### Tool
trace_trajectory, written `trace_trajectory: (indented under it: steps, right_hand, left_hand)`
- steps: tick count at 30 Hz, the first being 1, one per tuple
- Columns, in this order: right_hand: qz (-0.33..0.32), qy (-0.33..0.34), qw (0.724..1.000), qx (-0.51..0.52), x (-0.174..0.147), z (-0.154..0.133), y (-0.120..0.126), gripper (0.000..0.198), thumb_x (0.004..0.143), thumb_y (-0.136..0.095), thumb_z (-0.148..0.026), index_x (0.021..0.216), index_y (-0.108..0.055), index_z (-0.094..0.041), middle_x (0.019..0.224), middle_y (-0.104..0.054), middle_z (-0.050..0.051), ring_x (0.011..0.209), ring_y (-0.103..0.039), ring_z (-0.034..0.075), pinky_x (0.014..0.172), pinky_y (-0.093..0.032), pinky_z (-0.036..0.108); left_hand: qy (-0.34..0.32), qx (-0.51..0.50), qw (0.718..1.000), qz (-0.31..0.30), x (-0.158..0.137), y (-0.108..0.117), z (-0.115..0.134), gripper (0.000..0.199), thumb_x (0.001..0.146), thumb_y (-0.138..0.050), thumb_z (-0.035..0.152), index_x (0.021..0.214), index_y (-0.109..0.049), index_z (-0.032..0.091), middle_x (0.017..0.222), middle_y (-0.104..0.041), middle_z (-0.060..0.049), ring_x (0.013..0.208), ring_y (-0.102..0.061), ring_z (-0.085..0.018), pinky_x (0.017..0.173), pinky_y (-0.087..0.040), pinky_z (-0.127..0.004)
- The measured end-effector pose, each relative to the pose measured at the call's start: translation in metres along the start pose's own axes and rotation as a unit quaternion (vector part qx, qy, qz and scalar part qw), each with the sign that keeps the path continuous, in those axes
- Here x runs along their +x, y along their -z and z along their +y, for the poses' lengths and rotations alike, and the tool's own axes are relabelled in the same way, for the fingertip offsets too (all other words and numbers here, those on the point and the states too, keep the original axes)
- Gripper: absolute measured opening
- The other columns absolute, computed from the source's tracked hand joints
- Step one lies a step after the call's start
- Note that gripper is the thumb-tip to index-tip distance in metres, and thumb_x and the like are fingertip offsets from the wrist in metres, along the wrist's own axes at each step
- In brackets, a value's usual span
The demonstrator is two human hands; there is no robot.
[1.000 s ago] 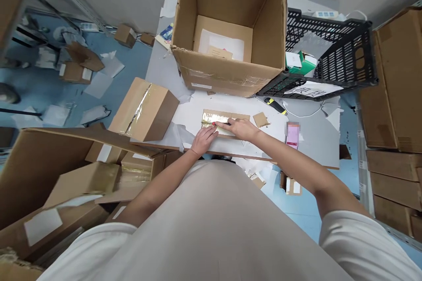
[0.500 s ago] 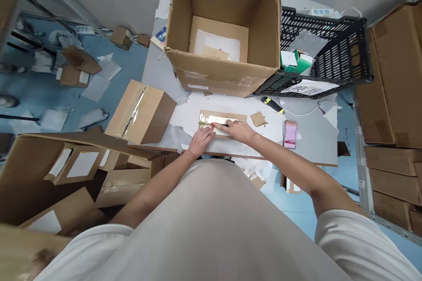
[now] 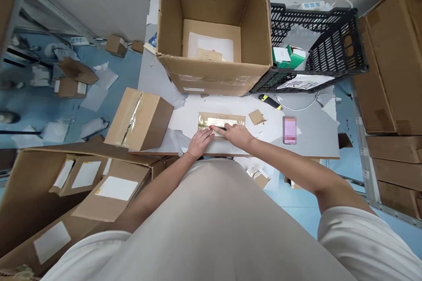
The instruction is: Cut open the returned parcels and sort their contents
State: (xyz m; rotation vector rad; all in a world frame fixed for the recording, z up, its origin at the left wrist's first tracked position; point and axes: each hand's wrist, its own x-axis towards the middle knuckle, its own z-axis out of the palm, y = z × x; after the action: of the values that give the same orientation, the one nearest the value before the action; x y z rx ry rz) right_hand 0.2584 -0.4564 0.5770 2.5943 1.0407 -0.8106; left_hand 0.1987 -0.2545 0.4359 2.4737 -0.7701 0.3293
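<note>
A small flat cardboard package (image 3: pixel 239 119) with shiny tape across its top lies on the white-covered table in front of me. My left hand (image 3: pixel 199 141) rests on its near left edge, fingers stretched out together. Over the middle of the package, my right hand (image 3: pixel 238 135) grips a slim dark tool (image 3: pixel 221 128), its index finger pointing left. A small red spot (image 3: pixel 211 127) shows where the two hands' fingertips nearly meet; I cannot tell what it belongs to. Right of the package lie a torn cardboard scrap (image 3: pixel 257 117) and a black-and-yellow utility knife (image 3: pixel 270 101).
A tall open carton (image 3: pixel 214 72) stands behind the package, beside a black plastic crate (image 3: pixel 358 48). A taped box (image 3: pixel 151 118) sits at the table's left. Below it, a large open carton (image 3: pixel 20 193) holds several labelled boxes. A phone (image 3: pixel 290 130) lies at the right.
Another person's hand at lower left has gone from view, and a labelled box now lies on top in the large left carton. My hands remain at the package; the view has shifted slightly.
</note>
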Motion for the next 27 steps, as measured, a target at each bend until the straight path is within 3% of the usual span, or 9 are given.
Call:
trace_trajectory:
  steps: [14, 19, 27]
  right_hand:
    - [-0.013, -0.024, 1.0, 0.001, -0.007, 0.009, -0.009, 0.066, 0.093, -0.024, -0.01, 0.15, -0.005, -0.038, 0.117, -0.057, 0.015, 0.087, -0.066, 0.023, 0.068, -0.046, 0.031]
    - [-0.054, -0.04, 0.998, -0.006, -0.023, 0.026, -0.026, 0.057, 0.095, -0.023, -0.014, 0.148, -0.019, -0.034, 0.119, -0.057, 0.018, 0.087, -0.066, 0.023, 0.067, -0.045, 0.031]
    - [-0.047, -0.043, 0.998, -0.016, -0.061, 0.038, -0.024, 0.065, 0.091, -0.028, -0.009, 0.149, -0.016, -0.035, 0.116, -0.057, 0.016, 0.086, -0.064, 0.023, 0.064, -0.041, 0.03]
  left_hand:
    - [-0.013, -0.007, 1.0, -0.016, 0.0, 0.002, -0.003, 0.029, 0.094, -0.041, 0.014, 0.114, -0.061, 0.02, 0.118, -0.066, -0.012, 0.118, -0.056, -0.023, 0.092, -0.049, -0.041]
    - [-0.031, -0.008, 0.999, -0.002, -0.007, -0.001, 0.001, 0.031, 0.093, -0.041, 0.012, 0.113, -0.062, 0.021, 0.117, -0.067, -0.011, 0.115, -0.059, -0.022, 0.091, -0.05, -0.041]
    - [-0.025, -0.009, 1.0, 0.0, -0.001, -0.005, 0.011, 0.035, 0.092, -0.039, 0.011, 0.117, -0.061, 0.023, 0.115, -0.068, -0.009, 0.114, -0.058, -0.021, 0.091, -0.049, -0.04]
